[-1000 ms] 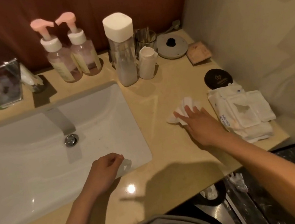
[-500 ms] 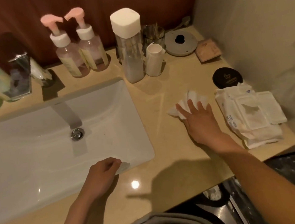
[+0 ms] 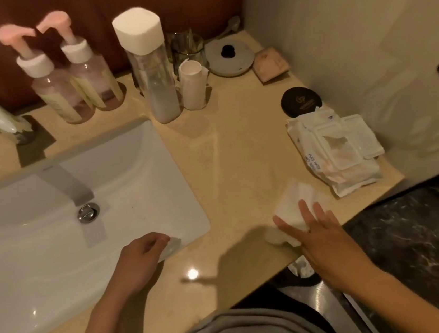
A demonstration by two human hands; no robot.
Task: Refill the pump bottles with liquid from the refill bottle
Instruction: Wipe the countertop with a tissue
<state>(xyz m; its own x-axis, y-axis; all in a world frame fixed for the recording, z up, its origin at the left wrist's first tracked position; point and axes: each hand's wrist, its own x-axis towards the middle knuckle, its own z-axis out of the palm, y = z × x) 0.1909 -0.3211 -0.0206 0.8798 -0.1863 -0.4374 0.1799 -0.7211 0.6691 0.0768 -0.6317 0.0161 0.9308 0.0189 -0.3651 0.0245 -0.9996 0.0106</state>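
Note:
Two clear pump bottles with pink pump heads, one on the left [image 3: 57,92] and one on the right [image 3: 94,76], stand side by side at the back of the beige counter [image 3: 228,154]. To their right stands the tall clear refill bottle [image 3: 152,72] with a white square cap. My right hand [image 3: 313,233] presses a crumpled white tissue [image 3: 294,211] flat on the counter near its front edge, fingers straight. My left hand [image 3: 141,256] rests on the front right corner of the sink, its fingers curled over the rim.
A white sink [image 3: 56,241] with a faucet [image 3: 68,182] and drain fills the left. A small white tube [image 3: 191,85], a glass cup [image 3: 188,47], a round grey lid [image 3: 229,55], a black compact [image 3: 301,101] and a wet-wipe pack [image 3: 335,152] lie at the right. A wall bounds the right.
My right hand has dragged the tissue back across the counter, from beside the wipe pack toward the front edge. The left hand has stayed on the sink corner.

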